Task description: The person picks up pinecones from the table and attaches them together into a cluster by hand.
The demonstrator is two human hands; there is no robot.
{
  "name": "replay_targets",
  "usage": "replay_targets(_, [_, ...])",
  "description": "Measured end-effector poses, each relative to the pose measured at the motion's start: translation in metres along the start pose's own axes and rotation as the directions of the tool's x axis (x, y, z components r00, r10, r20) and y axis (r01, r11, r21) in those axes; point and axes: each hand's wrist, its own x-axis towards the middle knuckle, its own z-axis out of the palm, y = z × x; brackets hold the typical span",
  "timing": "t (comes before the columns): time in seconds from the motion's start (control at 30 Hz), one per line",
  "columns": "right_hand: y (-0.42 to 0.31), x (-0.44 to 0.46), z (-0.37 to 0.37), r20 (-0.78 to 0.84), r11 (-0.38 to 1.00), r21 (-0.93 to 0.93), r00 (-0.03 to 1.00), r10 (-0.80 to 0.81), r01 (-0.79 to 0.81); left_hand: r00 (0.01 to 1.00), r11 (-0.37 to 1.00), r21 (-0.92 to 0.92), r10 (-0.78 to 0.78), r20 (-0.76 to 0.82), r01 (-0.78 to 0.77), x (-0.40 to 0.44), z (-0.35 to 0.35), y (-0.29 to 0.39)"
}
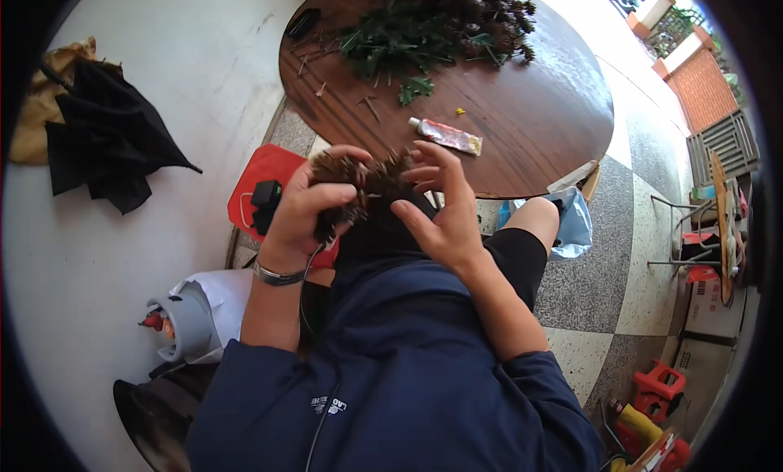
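Note:
Above my lap, my left hand [314,203] is closed around a cluster of brown pine cones [377,181], a bracelet or watch on its wrist. My right hand [444,207] is just to the right of the cones, its fingers and thumb spread. Its fingertips come close to the cones; whether they touch I cannot tell. Beyond my hands, on the round wooden table [506,154], lies a squeezed tube [447,136]. Farther back are green leafy sprigs [400,39] and a heap of brown pine cones [502,19].
Nails or thin sticks [371,109] and a dark object [303,23] lie on the table's left side. A red stool [259,182] with a black device stands at left, near a folded black umbrella [110,129]. A plastic bag [573,223] hangs below the table's right edge.

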Motion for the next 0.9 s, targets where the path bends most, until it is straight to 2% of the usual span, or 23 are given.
replay_targets(0.03, [-0.001, 0.000, 0.000, 0.018, 0.997, -0.063, 0.999, -0.047, 0.048, 0.997, 0.993, -0.097, 0.069, -0.021, -0.071, -0.010, -0.006, 0.014])
replay_targets(0.1, [-0.009, 0.002, -0.008, 0.238, 0.995, -0.098, 0.971, 0.028, -0.005, 0.950, 0.937, -0.203, 0.249, -0.188, -0.285, -0.033, -0.037, 0.032])
replay_targets(0.17, [-0.022, 0.004, -0.010, 0.542, 0.997, -0.058, 0.837, 0.078, -0.056, 0.865, 0.863, -0.238, 0.347, -0.363, -0.446, -0.060, -0.081, 0.044])
replay_targets(0.23, [-0.031, 0.000, 0.001, 0.700, 0.999, -0.007, 0.713, 0.042, -0.053, 0.713, 0.792, -0.237, 0.319, -0.624, -0.562, -0.086, -0.123, 0.042])
replay_targets(0.27, [-0.027, -0.006, 0.009, 0.726, 0.998, 0.042, 0.685, -0.057, 0.038, 0.647, 0.787, -0.214, 0.283, -0.709, -0.579, -0.098, -0.141, 0.034])
replay_targets(0.3, [-0.027, -0.010, 0.016, 0.752, 0.998, 0.058, 0.659, -0.038, -0.008, 0.572, 0.782, -0.192, 0.242, -0.784, -0.593, -0.108, -0.156, 0.022])
replay_targets(0.37, [-0.021, -0.012, 0.023, 0.778, 0.996, 0.016, 0.625, -0.066, 0.085, 0.443, 0.831, -0.229, 0.023, -0.896, -0.507, -0.123, -0.170, -0.009])
replay_targets(0.5, [-0.019, -0.012, 0.020, 0.815, 0.994, -0.042, 0.579, -0.022, 0.097, 0.269, 0.935, -0.296, -0.239, -0.933, -0.197, -0.154, -0.184, -0.084])
replay_targets(0.6, [-0.033, -0.011, 0.029, 0.857, 0.998, -0.035, 0.516, 0.000, 0.058, 0.267, 0.889, -0.457, -0.448, -0.853, 0.031, -0.180, -0.197, -0.128])
replay_targets(0.63, [-0.035, -0.014, 0.038, 0.868, 0.998, -0.026, 0.496, -0.007, 0.060, 0.323, 0.870, -0.476, -0.491, -0.809, 0.132, -0.186, -0.192, -0.136])
replay_targets(0.7, [-0.037, -0.026, 0.060, 0.844, 0.974, 0.059, 0.510, -0.166, 0.218, 0.414, 0.812, -0.474, -0.582, -0.700, 0.340, -0.193, -0.178, -0.149])
replay_targets(0.77, [-0.040, -0.031, 0.082, 0.883, 0.940, 0.055, 0.424, -0.204, 0.338, 0.493, 0.781, -0.361, -0.608, -0.622, 0.509, -0.184, -0.158, -0.154])
replay_targets(0.8, [-0.038, -0.036, 0.095, 0.877, 0.914, 0.068, 0.412, -0.246, 0.401, 0.529, 0.771, -0.283, -0.608, -0.592, 0.570, -0.177, -0.149, -0.154])
replay_targets(0.9, [-0.044, -0.041, 0.123, 0.834, 0.813, 0.095, 0.400, -0.380, 0.575, 0.652, 0.797, 0.080, -0.428, -0.627, 0.599, -0.163, -0.117, -0.131])
